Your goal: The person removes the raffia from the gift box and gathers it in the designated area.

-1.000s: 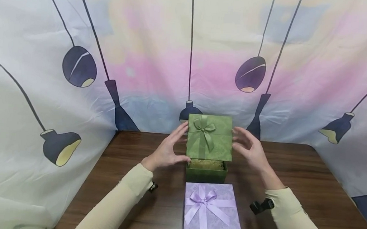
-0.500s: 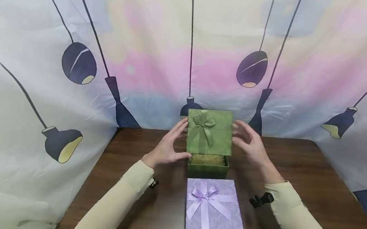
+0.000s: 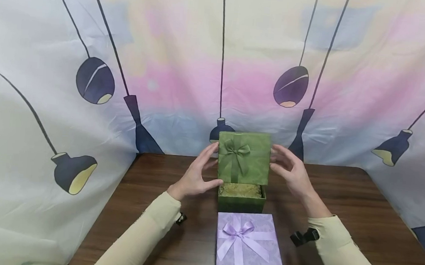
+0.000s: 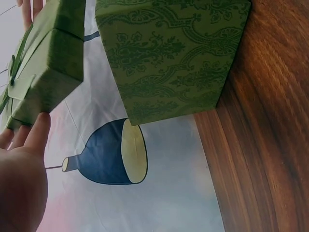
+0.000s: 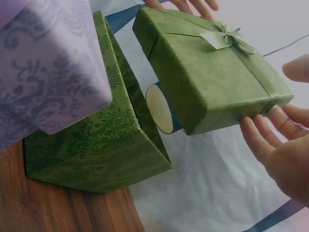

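A green gift-box lid (image 3: 244, 158) with a ribbon bow is held up off its box, its top tilted toward the head camera. My left hand (image 3: 197, 175) grips its left side, fingers along the edge and thumb near the lower left corner. On the opposite side, the fingers of my right hand (image 3: 292, 172) hold the edge; the right wrist view shows them at the lid's side wall, the thumb apart from it. Beneath stands the green patterned box (image 5: 96, 150), uncovered, with pale shredded filling (image 3: 241, 190) inside. The lid hides the box's back part.
In front of the green box sits a closed lilac gift box (image 3: 250, 250) with a satin bow. Both stand on a dark wooden table (image 3: 152, 236). A cloth backdrop (image 3: 180, 63) printed with hanging lamps rises behind the table's far edge.
The lid has risen slightly relative to the green box, and a little more of the filling shows. Both hands keep their hold; the whole head view has shifted a little.
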### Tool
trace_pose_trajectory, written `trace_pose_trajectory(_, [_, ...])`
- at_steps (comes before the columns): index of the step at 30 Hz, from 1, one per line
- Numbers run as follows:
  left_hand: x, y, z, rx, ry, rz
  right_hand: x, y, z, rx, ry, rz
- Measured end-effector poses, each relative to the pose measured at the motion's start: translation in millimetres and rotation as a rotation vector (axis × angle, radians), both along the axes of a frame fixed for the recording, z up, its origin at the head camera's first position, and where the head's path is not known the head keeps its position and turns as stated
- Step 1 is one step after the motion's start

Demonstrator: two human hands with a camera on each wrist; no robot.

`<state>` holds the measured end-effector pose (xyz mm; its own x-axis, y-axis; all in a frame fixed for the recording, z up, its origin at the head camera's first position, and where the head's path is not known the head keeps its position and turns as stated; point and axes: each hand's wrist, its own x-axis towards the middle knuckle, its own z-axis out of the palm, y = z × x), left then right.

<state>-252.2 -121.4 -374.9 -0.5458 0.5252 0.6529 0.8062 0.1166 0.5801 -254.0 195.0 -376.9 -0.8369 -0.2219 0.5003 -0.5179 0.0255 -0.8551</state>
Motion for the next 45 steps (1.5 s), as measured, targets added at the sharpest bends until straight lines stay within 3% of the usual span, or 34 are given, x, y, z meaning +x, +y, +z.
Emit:
trace_pose_trajectory(2, [-6.4,-0.1,-8.2,0.008,-0.019,0.005,0.4,0,-0.2,0.007,-0.008,-0.007])
trace_pose_trajectory(5, [-6.8,-0.6,-8.8,0.018,-0.038,0.007,0.4,-1,-0.1,0.034,-0.025,-0.017])
trace_pose_trajectory(7, [-6.3,-0.5,-7.7,0.021,-0.039,0.004,0.8,-1,0.1,0.052,-0.034,-0.026])
trace_pose_trajectory(9, [1.1,1.1,1.1,0.028,-0.043,-0.006,1.3,0,0.7,0.066,-0.038,-0.037])
trace_pose_trajectory(14, [1.9,4.1,5.2,0.042,-0.046,-0.014,2.6,2,2.5,0.067,-0.028,-0.056])
trace_pose_trajectory(35, [0.3,4.8,3.2,0.161,-0.123,-0.049,4.9,-1,5.6,0.033,0.001,-0.087])
trace_pose_trajectory(45, [3.0,8.1,5.1,0.227,-0.147,-0.059,2.1,0,-1.4,0.004,0.03,-0.11])
